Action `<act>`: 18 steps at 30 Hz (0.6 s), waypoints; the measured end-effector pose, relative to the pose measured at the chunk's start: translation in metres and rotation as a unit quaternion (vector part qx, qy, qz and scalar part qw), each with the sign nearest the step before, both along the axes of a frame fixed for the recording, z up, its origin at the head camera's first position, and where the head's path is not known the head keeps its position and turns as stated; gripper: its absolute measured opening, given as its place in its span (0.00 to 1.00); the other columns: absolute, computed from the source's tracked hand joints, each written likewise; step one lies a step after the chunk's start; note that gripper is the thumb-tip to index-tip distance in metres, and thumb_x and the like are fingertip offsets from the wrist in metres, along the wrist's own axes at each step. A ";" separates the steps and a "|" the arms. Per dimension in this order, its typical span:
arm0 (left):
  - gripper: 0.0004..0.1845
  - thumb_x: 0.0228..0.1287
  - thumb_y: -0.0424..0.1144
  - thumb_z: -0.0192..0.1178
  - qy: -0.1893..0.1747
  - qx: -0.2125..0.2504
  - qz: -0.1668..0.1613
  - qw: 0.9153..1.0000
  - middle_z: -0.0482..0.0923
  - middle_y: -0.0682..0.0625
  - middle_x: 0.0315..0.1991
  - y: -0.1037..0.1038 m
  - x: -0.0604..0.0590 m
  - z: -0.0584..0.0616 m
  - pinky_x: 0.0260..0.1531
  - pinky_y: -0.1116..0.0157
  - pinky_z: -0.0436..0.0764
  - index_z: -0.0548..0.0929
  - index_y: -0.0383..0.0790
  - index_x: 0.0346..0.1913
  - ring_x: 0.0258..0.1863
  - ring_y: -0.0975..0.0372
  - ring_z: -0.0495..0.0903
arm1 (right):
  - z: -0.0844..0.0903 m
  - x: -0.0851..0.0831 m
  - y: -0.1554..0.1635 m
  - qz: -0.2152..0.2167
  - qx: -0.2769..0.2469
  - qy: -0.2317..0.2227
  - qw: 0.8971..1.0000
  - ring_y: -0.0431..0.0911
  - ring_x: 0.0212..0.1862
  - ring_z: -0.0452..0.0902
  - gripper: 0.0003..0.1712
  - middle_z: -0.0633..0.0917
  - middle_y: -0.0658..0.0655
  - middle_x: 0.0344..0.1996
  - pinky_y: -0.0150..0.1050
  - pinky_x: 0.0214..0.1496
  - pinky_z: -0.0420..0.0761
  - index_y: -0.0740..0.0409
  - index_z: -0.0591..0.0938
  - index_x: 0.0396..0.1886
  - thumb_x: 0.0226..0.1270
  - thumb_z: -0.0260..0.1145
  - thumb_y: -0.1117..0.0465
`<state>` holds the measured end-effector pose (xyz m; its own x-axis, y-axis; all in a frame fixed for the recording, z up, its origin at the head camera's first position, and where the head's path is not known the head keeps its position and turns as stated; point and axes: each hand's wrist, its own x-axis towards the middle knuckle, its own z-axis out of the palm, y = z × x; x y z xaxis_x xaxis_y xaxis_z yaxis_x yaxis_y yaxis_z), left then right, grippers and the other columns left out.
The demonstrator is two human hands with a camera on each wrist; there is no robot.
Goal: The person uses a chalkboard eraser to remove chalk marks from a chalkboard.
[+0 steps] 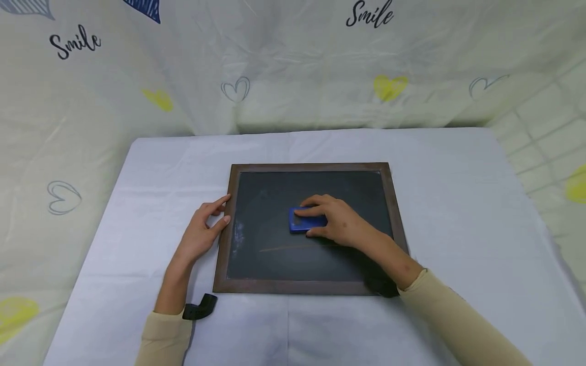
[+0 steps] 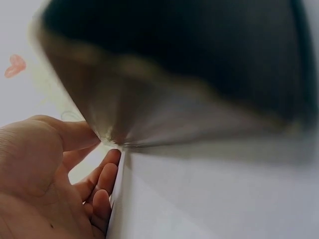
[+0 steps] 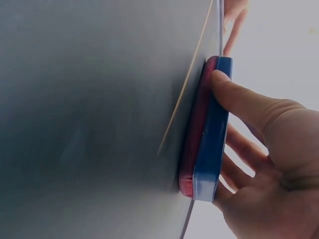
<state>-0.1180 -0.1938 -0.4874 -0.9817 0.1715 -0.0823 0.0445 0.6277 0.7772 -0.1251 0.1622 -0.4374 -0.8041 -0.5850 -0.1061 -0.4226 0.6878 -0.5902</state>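
A small chalkboard [image 1: 270,198] with a brown wooden frame lies on the white-covered table. One thin pale orange chalk line [image 1: 286,248] crosses its lower half, also seen in the right wrist view. My right hand [image 1: 341,221] grips a blue eraser [image 3: 212,144] between thumb and fingers; its reddish felt side is against the black surface, just above the line. At the board's left edge, my left hand [image 1: 201,229] touches the frame with the tips of the thumb and index finger. The left wrist view shows the other fingers [image 2: 102,199] loosely bent beside the edge.
White cloth covers the table [image 1: 458,203]. Behind it hangs a pale curtain [image 1: 293,56] with hearts and lettering. A whitish chalk smudge [image 1: 238,236] marks the board's left side. A black wrist device [image 1: 200,307] sits by the left sleeve.
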 end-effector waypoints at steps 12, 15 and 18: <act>0.29 0.78 0.38 0.59 -0.005 -0.006 0.011 1.000 0.75 0.38 0.61 0.002 0.001 -0.001 0.48 0.58 0.67 0.69 0.48 0.79 0.62 0.47 0.71 | -0.006 0.005 0.049 -0.031 -0.014 0.014 0.999 0.59 0.69 0.76 0.31 0.81 0.56 0.67 0.57 0.65 0.79 0.49 0.84 0.67 0.62 0.79 0.59; 0.29 0.78 0.38 0.59 -0.002 -0.004 0.009 1.000 0.75 0.37 0.61 0.002 0.001 -0.001 0.49 0.57 0.68 0.69 0.48 0.79 0.63 0.46 0.71 | -0.007 0.006 0.060 -0.042 -0.013 0.018 0.999 0.59 0.69 0.76 0.31 0.81 0.56 0.66 0.56 0.64 0.80 0.49 0.84 0.66 0.61 0.80 0.59; 0.29 0.78 0.38 0.59 0.000 -0.001 0.006 1.000 0.74 0.37 0.62 0.001 0.000 -0.001 0.51 0.54 0.68 0.69 0.48 0.79 0.64 0.45 0.71 | -0.006 0.008 0.071 -0.054 -0.010 0.020 0.998 0.59 0.69 0.76 0.31 0.81 0.56 0.66 0.55 0.62 0.81 0.48 0.85 0.65 0.60 0.80 0.59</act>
<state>-0.1179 -0.1926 -0.4879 -0.9839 0.1589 -0.0823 0.0367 0.6295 0.7761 -0.1175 0.2330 -0.4431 -0.8659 -0.4963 -0.0631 -0.3695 0.7194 -0.5881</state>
